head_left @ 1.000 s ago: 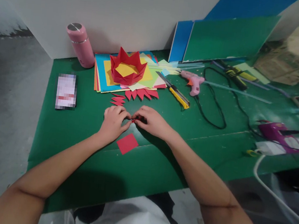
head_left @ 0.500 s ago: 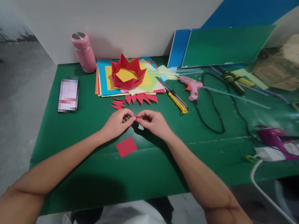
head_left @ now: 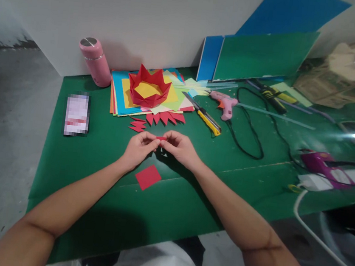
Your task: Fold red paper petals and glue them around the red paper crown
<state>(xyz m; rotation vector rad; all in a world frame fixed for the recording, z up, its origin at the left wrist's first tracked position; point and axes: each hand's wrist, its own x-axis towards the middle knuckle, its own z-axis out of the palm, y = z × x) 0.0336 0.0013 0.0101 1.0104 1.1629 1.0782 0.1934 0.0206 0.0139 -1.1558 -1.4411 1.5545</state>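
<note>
My left hand and my right hand meet above the green table, both pinching a small folded red paper piece between their fingertips. A flat red paper square lies on the table just below my hands. Several folded red paper points lie beyond my hands, in front of a red paper crown that sits on a stack of coloured paper sheets.
A pink bottle stands at the back left, a phone lies left. A yellow utility knife, pink glue gun with black cord, purple glue gun, and blue and green boards lie right.
Both hands have lifted the small red piece slightly off the table and keep pinching it. The view shifted a little; nothing else on the table moved.
</note>
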